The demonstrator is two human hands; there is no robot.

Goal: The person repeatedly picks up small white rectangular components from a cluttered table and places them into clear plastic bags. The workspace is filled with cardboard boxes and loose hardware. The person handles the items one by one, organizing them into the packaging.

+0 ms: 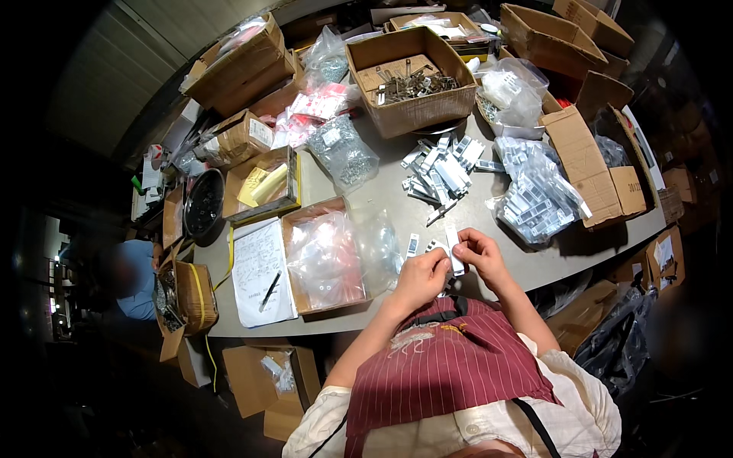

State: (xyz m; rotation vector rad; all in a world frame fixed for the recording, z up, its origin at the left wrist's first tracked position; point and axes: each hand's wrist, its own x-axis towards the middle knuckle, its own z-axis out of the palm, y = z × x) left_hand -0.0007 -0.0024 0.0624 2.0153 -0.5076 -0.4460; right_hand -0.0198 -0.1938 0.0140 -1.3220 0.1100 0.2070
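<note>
Near the front edge of the table, my right hand (484, 259) pinches a slim white rectangular piece (453, 243) that stands nearly upright between thumb and fingers. My left hand (424, 276) is closed right beside the piece's lower part; what its fingertips hold is hidden. A similar flat light piece (413, 244) lies just beyond the left hand, and some small parts (434, 246) lie between the hands, partly covered. Farther out is a loose heap of grey-white rectangular pieces (450, 172). Right of the heap sits a clear bag (534, 202) full of similar pieces.
A carton of metal parts (418, 114) stands beyond the heap. To the left are a box lined with clear plastic (294, 259), a written sheet (252, 298) with a pen (269, 291), and bagged hardware (343, 156). An open carton (584, 164) stands right. Another person (139, 278) is far left.
</note>
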